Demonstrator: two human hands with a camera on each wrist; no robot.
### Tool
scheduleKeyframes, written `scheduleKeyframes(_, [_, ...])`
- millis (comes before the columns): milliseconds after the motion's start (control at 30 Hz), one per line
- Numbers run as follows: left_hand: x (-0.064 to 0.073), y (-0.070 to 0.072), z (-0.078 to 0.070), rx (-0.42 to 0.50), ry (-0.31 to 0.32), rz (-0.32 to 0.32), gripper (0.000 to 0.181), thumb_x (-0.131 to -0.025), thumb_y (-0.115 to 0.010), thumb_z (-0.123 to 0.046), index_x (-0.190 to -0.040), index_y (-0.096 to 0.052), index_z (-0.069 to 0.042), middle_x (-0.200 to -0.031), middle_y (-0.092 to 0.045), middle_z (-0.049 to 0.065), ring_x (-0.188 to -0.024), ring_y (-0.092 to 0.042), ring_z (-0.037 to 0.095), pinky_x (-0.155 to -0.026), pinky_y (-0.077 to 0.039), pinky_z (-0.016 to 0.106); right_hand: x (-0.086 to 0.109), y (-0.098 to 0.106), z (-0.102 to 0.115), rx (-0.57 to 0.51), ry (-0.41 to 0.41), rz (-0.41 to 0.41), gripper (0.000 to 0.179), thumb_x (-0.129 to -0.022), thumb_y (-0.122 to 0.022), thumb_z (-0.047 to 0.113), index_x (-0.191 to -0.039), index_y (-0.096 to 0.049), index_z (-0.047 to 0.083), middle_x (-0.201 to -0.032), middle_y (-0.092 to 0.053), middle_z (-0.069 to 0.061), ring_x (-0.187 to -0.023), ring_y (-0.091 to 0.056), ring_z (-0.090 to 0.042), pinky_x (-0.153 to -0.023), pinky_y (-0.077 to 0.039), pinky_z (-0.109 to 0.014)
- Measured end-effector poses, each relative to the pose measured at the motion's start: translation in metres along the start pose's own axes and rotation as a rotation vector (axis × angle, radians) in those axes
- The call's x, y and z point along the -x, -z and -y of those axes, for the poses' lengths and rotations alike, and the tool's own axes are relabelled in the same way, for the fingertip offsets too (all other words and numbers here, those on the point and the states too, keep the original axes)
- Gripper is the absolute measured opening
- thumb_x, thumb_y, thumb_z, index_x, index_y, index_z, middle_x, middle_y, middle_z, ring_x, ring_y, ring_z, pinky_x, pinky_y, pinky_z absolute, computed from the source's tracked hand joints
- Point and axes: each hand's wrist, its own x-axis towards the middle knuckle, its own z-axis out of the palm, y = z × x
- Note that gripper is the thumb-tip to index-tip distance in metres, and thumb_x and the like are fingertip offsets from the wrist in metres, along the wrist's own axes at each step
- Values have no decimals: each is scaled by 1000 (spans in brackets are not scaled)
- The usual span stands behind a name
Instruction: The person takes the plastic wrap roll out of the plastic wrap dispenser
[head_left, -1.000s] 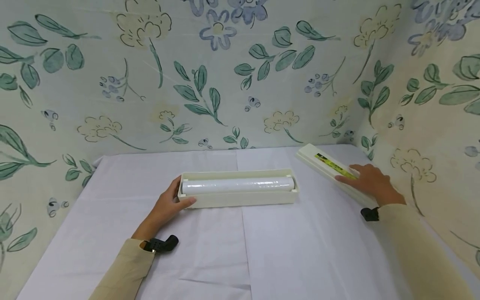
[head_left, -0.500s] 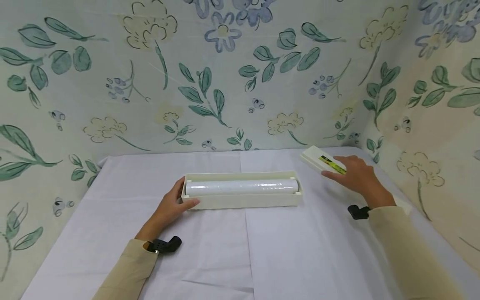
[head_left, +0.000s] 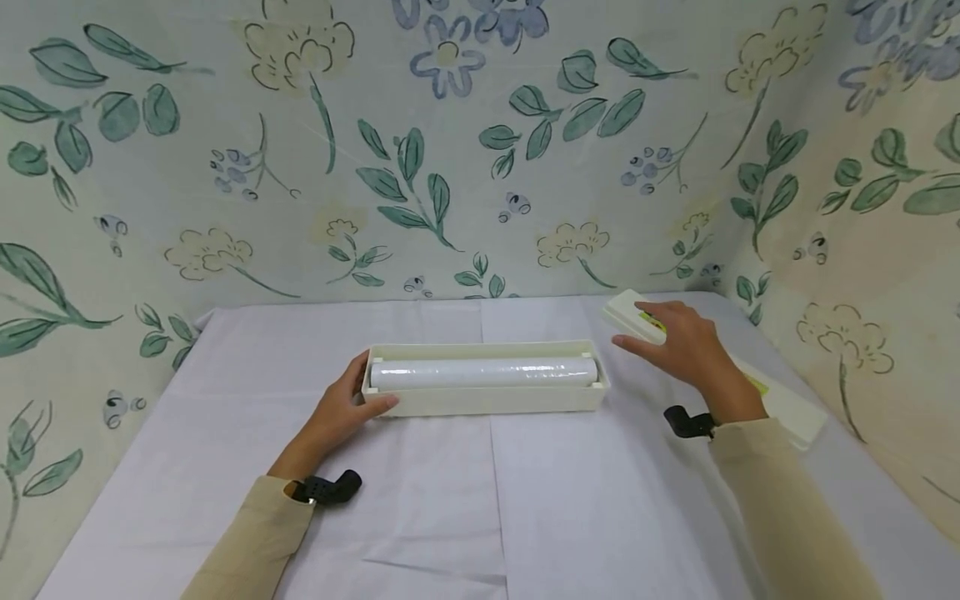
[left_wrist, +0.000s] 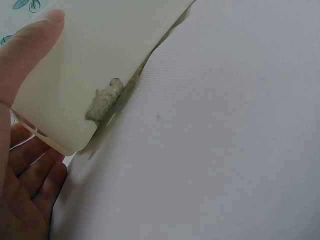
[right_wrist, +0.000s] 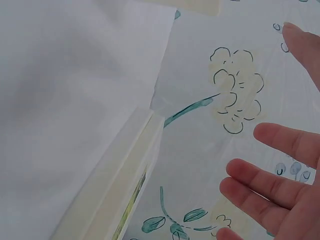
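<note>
A long cream plastic-wrap box (head_left: pixel 487 402) lies lidless near the middle of the table. Inside it rests a shiny white roll of plastic wrap (head_left: pixel 483 372). My left hand (head_left: pixel 337 414) grips the box's left end, thumb on the front wall and fingers behind. In the left wrist view the thumb (left_wrist: pixel 37 37) presses the cream wall, which carries a whitish crumpled patch (left_wrist: pixel 105 101). The cream lid (head_left: pixel 791 408) with a yellow-green label lies slantwise at the right. My right hand (head_left: pixel 678 346), fingers spread and holding nothing, is above the lid, hiding its middle.
A white cloth (head_left: pixel 420 500) covers the table. Flower-patterned fabric (head_left: pixel 442 167) rises behind the table and along its right side. Black wrist straps with camera mounts (head_left: pixel 326 487) sit at both cuffs.
My right hand has come off the lid and moved left, its fingers spreading. The lid stays at the right. My left hand keeps its hold on the box.
</note>
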Motion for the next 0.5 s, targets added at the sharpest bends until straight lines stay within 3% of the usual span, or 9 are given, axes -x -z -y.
scheduleKeyframes(300, [-2, 0, -2, -3, 3, -2, 94, -81, -73, -51, -154, -18, -27, -154, -32, 5, -142, -28, 33, -110, -21, 61, 1, 2, 18, -13, 80, 14, 82, -84, -62, 62, -142, -46, 7, -139, -43, -29, -124, -40, -48, -94, -28, -71])
scheduleKeyframes(500, [0, 1, -1, -9, 12, -3, 95, -81, -73, -51, -154, -17, -26, -154, -31, 5, -141, -27, 34, -109, -22, 62, 1, -3, 31, -37, 93, 6, 83, -81, -66, 62, -142, -46, 9, -142, -42, -26, -128, -37, -47, -99, -27, -69])
